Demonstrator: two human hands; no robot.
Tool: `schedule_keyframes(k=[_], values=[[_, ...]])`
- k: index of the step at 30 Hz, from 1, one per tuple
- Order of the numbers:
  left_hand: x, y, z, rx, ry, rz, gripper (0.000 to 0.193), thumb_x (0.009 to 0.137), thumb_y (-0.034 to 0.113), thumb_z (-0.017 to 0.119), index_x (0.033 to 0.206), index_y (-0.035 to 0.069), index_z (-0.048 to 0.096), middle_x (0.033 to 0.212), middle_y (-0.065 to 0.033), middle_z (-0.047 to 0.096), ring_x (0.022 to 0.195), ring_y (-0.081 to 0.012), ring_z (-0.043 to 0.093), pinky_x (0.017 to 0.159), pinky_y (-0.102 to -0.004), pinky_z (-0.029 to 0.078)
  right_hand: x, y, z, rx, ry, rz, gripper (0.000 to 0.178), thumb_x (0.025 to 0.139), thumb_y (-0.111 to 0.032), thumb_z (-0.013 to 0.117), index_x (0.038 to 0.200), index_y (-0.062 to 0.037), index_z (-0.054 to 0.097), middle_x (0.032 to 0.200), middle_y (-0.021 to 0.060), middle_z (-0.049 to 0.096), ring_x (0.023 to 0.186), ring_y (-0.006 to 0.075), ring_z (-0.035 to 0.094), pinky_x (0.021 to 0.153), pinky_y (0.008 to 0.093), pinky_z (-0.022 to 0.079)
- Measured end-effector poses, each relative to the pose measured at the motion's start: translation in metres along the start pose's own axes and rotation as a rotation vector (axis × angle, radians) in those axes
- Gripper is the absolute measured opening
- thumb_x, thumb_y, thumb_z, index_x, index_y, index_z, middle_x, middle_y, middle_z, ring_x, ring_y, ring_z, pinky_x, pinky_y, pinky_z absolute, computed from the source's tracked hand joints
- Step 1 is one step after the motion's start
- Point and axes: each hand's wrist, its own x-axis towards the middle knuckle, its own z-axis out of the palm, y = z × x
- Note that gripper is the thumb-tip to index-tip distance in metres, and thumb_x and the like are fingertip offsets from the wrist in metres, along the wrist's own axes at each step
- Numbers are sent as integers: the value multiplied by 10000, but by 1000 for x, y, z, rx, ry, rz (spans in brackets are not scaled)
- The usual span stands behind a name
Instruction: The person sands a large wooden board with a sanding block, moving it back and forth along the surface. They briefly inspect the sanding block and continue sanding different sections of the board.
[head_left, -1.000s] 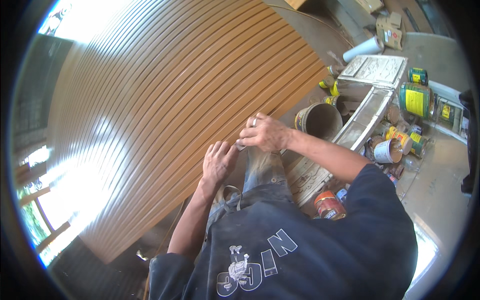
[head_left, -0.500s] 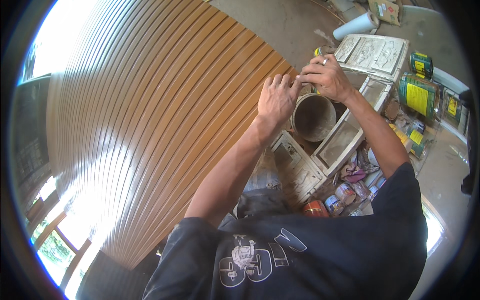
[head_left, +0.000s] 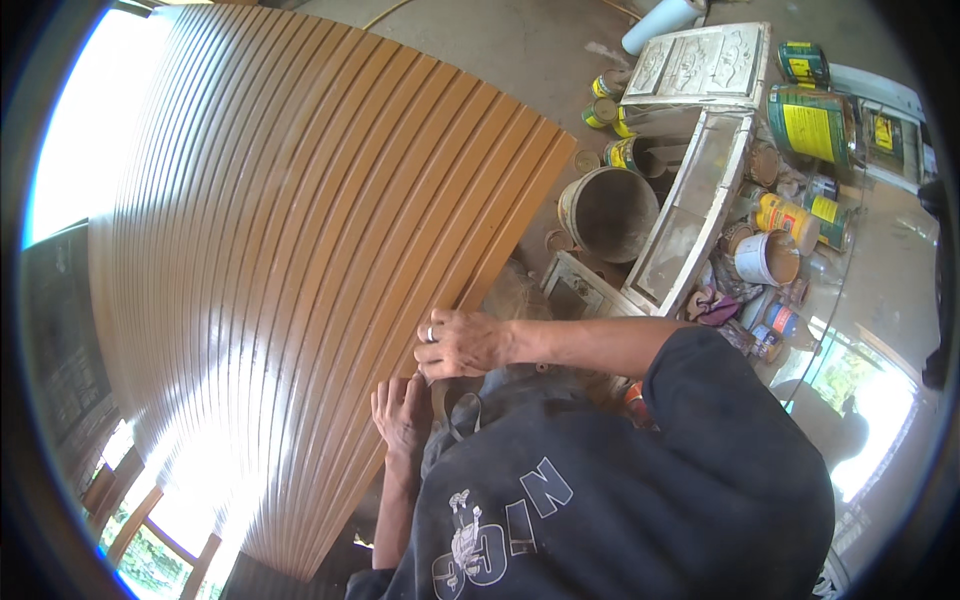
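A large ribbed orange-brown wooden panel [head_left: 300, 260] fills the left and middle of the view. My right hand [head_left: 462, 345], with a ring on one finger, rests on the panel's right edge with its fingers curled; whether anything is under them is hidden. Just below it, my left hand [head_left: 400, 412] lies flat against the same edge with its fingers spread. Both forearms reach in over my dark printed shirt [head_left: 600, 490].
A grey bucket [head_left: 608, 212] stands beside the panel's far corner. Past it lie a long white framed piece [head_left: 690, 215], an ornate white panel [head_left: 700, 62], several yellow-labelled tins [head_left: 812, 122], a white pot of brown liquid [head_left: 766, 258] and small cans on the concrete floor.
Both hands have come back from the panel's far corner by the bucket to its near right edge. The left hand now lies below the right one.
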Motion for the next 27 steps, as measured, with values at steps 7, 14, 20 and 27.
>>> schedule_keyframes(k=[7, 14, 20, 27], values=[[184, 58, 32, -182, 212, 229, 172, 883, 190, 805, 864, 129, 645, 858, -57, 603, 809, -279, 612, 750, -436, 500, -59, 116, -124, -297, 2, 187, 148, 904, -243, 664, 988, -252, 785, 1053, -51, 714, 1139, 211, 654, 938, 431, 485], [301, 126, 50, -232, 263, 173, 191, 929, 258, 725, 1071, 131, 717, 1009, -63, 671, 1039, -272, 652, 895, -438, 510, -93, 193, -223, -383, -66, 341, 214, 847, -123, 722, 1008, -226, 819, 1058, -71, 747, 1094, 187, 662, 936, 404, 455], [264, 114, 39, -448, 193, -38, 249, 940, 323, 725, 994, 82, 695, 975, -124, 706, 1022, -327, 689, 889, -467, 534, -45, 154, -218, -129, -288, 685, 211, 794, -25, 738, 982, -121, 728, 1013, 46, 724, 1031, 320, 655, 893, 438, 474], [59, 29, 77, -459, 241, -146, 223, 908, 303, 736, 994, 104, 682, 955, -93, 702, 995, -290, 700, 858, -427, 567, -3, 38, -75, -67, -397, 362, 240, 748, -51, 767, 978, -102, 723, 959, 101, 681, 979, 330, 653, 883, 455, 530]])
